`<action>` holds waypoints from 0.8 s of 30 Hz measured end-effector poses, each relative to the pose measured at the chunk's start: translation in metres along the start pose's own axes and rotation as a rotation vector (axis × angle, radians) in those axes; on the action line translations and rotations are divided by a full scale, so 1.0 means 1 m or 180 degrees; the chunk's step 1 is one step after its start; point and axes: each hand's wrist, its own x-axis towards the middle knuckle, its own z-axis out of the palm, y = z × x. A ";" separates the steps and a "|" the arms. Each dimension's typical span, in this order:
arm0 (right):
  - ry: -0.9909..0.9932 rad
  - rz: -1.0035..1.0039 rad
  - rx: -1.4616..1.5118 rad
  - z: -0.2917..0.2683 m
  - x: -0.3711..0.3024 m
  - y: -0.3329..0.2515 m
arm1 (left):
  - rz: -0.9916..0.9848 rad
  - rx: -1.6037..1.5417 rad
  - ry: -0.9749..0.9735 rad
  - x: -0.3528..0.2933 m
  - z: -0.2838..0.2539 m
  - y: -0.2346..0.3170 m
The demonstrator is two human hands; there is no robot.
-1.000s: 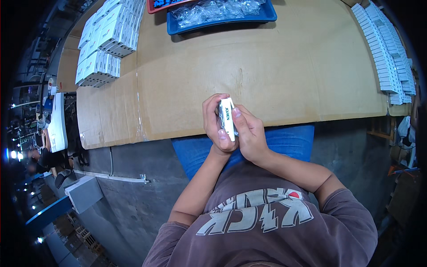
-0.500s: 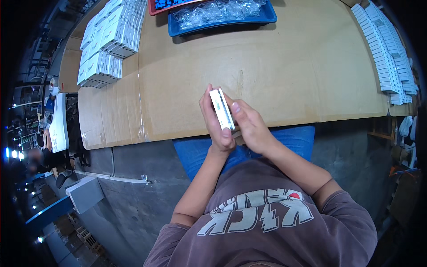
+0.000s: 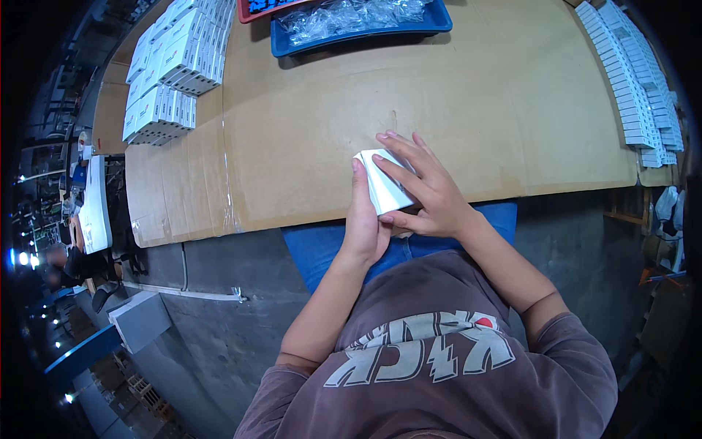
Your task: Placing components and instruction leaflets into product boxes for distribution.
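Box (image 3: 390,192) between both hands over table's (image 3: 307,146) near edge, long axis slanting far-left to near-right; left hand (image 3: 364,230) curled round left side, right hand (image 3: 437,199) gripping loosely, fingers spread.

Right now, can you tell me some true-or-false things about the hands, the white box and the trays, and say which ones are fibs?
1. The left hand and right hand both touch the white box. True.
2. The blue tray is empty. False: crinkled clear plastic lies in it.
3. White box stacks stand at both sides of the cardboard-covered table. True.
4. The red tray is right of the blue tray. False: it is on its left.
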 end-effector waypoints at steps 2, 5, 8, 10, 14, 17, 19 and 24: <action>0.0386 -0.0252 0.0221 0.005 0.001 0.003 | -0.0154 -0.0016 -0.0111 -0.005 0.002 -0.001; 0.0759 -0.0531 0.0602 0.013 0.004 0.008 | -0.0121 -0.0137 -0.0060 -0.006 0.007 -0.005; 0.0956 -0.0674 0.0447 0.016 0.004 0.010 | -0.0037 -0.0177 -0.0152 -0.005 0.005 -0.008; 0.1031 -0.0702 0.0463 0.021 0.003 0.010 | -0.0068 -0.0141 -0.0050 -0.007 0.006 -0.008; 0.1071 -0.0727 0.0447 0.030 -0.002 0.012 | -0.0074 -0.0170 -0.0080 -0.008 -0.002 -0.012; 0.1072 -0.0654 0.0604 0.034 -0.003 0.013 | -0.0137 -0.0229 0.0043 -0.006 -0.009 -0.015; 0.1067 -0.0652 0.0659 0.035 -0.003 0.013 | -0.0095 -0.0233 -0.0098 -0.006 -0.012 -0.016; 0.0970 -0.0544 0.0903 0.035 0.001 0.012 | -0.0141 -0.0131 -0.0093 -0.007 -0.010 -0.007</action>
